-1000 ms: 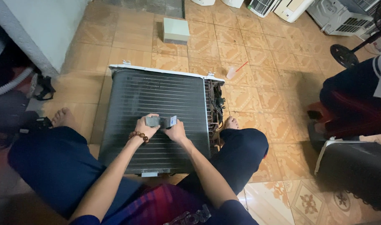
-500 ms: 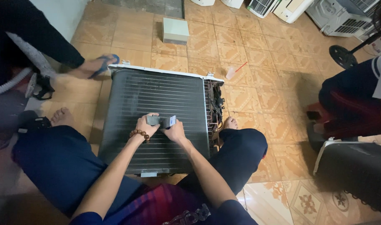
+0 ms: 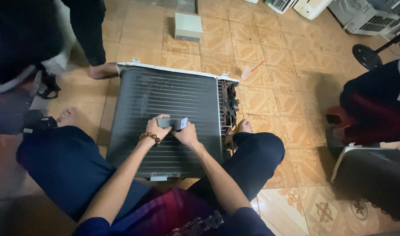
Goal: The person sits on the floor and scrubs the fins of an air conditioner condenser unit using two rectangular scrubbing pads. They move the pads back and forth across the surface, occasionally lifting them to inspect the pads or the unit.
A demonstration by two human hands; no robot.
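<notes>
A dark finned air-conditioner coil unit [image 3: 165, 100] with a white rim lies flat on the tiled floor between my legs. Both hands rest on its middle, gripping a small grey comb-like tool [image 3: 172, 123]. My left hand [image 3: 155, 128], with a bead bracelet on the wrist, holds the tool's left end. My right hand [image 3: 186, 133] holds its right end. Copper tubing and wiring [image 3: 228, 109] run along the unit's right side.
Another person in dark clothes stands at the upper left, one bare foot [image 3: 101, 70] by the unit's corner. A small grey box [image 3: 187, 26] sits beyond the unit. A seated person [image 3: 375, 100] and a black case [image 3: 375, 179] are on the right, a fan base [image 3: 366, 56] farther back.
The other person has stepped in from the upper left, and that foot now stands closer to the unit's corner. My hands and the tool stay in the same spot.
</notes>
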